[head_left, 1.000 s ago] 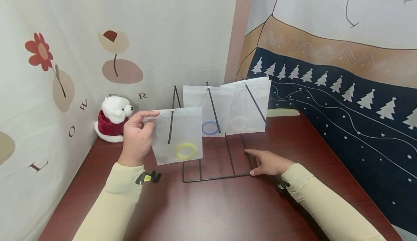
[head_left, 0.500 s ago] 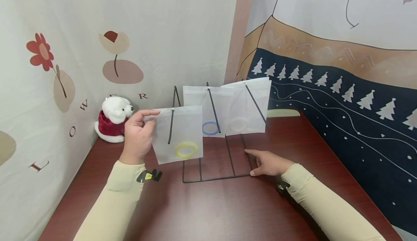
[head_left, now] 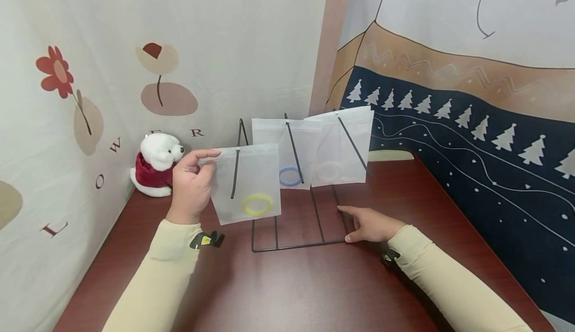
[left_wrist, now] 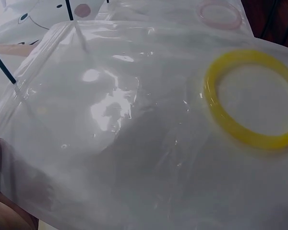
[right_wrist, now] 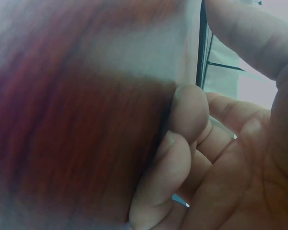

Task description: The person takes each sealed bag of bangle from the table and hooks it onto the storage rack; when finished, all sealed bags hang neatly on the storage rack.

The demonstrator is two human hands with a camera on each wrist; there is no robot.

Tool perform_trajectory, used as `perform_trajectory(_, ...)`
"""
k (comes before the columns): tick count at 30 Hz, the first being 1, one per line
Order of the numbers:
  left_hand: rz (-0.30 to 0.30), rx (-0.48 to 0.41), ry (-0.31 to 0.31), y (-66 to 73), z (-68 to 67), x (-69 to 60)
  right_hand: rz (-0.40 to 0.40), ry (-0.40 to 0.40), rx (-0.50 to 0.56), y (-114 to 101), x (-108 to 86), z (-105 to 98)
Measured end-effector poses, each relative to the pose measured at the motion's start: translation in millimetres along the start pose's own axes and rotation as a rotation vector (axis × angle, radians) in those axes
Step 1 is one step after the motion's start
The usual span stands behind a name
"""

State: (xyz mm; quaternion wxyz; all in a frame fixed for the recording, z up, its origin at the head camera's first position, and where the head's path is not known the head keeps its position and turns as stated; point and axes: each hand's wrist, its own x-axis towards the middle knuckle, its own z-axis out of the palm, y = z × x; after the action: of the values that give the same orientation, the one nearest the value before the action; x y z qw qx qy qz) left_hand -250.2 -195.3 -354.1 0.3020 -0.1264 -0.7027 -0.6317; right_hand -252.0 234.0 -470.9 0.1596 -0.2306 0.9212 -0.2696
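In the head view my left hand (head_left: 190,187) pinches the upper left edge of a clear zip bag (head_left: 233,177) between thumb and index finger. A yellow ring (head_left: 257,205) lies in that bag's lower right corner; in the left wrist view the yellow ring (left_wrist: 252,98) shows large through the plastic. A hook of the black wire rack (head_left: 296,245) passes through the bag's top. My right hand (head_left: 373,223) holds the rack's base at its front right corner, with thumb and index finger at the bar. Fingers (right_wrist: 189,112) curl close to the tabletop in the right wrist view.
Two more zip bags hang on the rack, one bag (head_left: 269,137) with a blue ring (head_left: 290,176), another bag (head_left: 355,145) with a pale ring (head_left: 329,171). A white plush bear (head_left: 157,165) in red sits at the back left of the brown table (head_left: 296,292). Printed curtains stand behind.
My left hand and the bag with the yellow ring have risen slightly, the bag's top edge shifting up along the hook. The right hand and the rack stay in place.
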Motion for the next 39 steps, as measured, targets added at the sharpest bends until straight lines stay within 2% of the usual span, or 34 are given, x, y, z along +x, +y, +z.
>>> perform_trajectory(10,-0.011,-0.001,0.004,-1.7,0.8,2.4,-0.005,0.002,0.011,0.2,-1.0,0.7)
perform_trajectory(39,0.010,-0.013,0.005,-6.1,4.3,8.8,0.003,0.012,-0.028,0.3,1.0,1.4)
